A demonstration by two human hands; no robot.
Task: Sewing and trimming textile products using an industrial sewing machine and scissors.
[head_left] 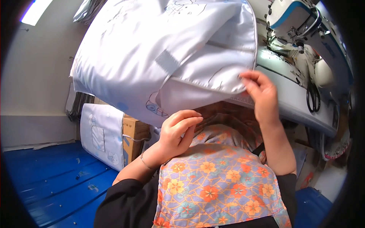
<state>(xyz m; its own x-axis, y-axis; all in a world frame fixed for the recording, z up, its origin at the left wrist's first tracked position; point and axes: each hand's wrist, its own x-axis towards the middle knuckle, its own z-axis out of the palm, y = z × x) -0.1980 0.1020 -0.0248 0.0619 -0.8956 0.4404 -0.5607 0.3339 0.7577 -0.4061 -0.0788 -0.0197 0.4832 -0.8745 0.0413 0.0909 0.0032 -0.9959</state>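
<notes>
A large shiny white fabric cover (pixel 125 57) with pale piping and line-drawn cartoon figures spreads over the work table in front of me. A grey rectangular patch (pixel 167 62) sits on it, beside an open flap. My right hand (pixel 261 93) is at the flap's piped corner, thumb and fingers closed on the edge, slightly blurred. Just below the cover's near edge, my left hand (pixel 178 131) is apart from the fabric. Its fingertips are drawn together; whatever they hold, if anything, is too small to make out.
A sewing machine (pixel 304 30) stands at the right, with black-handled scissors (pixel 313 97) on the table near it. At lower left, a similar white cover (pixel 102 133) is around a cardboard box (pixel 134 136) beside a blue ribbed surface (pixel 57 186). Folded fabric hangs along the left wall.
</notes>
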